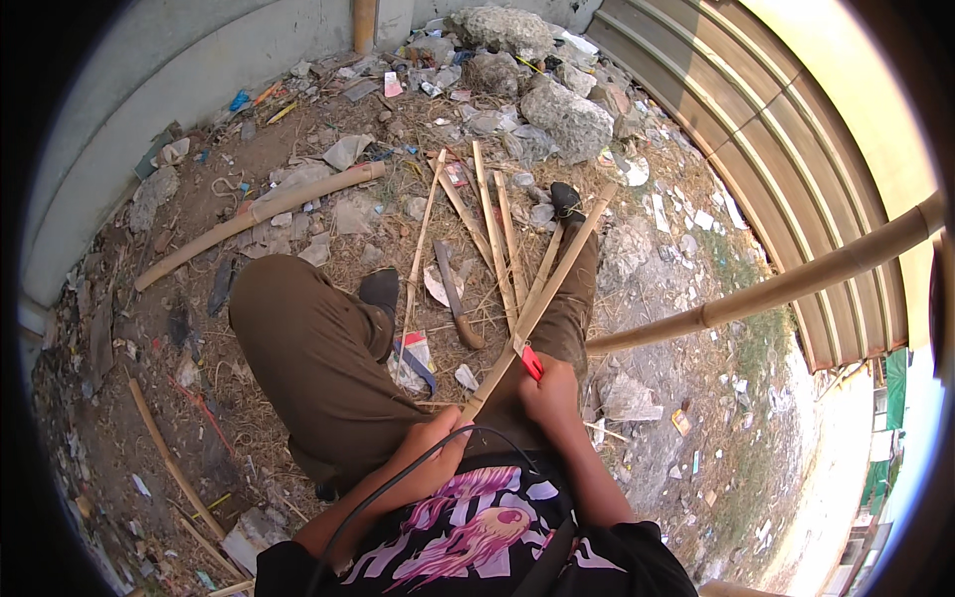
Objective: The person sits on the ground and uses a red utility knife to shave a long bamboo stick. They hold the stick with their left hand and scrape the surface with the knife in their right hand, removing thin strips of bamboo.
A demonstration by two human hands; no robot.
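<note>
A long split bamboo strip (pixel 563 274) runs diagonally from my lap up past my outstretched right leg. My left hand (pixel 438 440) is closed around its near end. In my right hand (pixel 551 393) is a small red-handled cutter knife (pixel 533 364); its tip meets the strip's edge a little above the left hand. The blade itself is too small to make out well. Several thinner bamboo strips (pixel 508 239) lie fanned out on the ground between my legs. Beside them rests a machete (pixel 464 326) with a wooden handle, nearest my bent left knee.
A thick bamboo pole (pixel 776 286) slants in from the right. Another bamboo length (pixel 261 213) lies at the far left. Rubble stones (pixel 567 117) sit at the back by a grey wall (pixel 189 75). Corrugated metal sheeting (pixel 736 99) bounds the right; litter covers the ground. A black cable crosses my left wrist.
</note>
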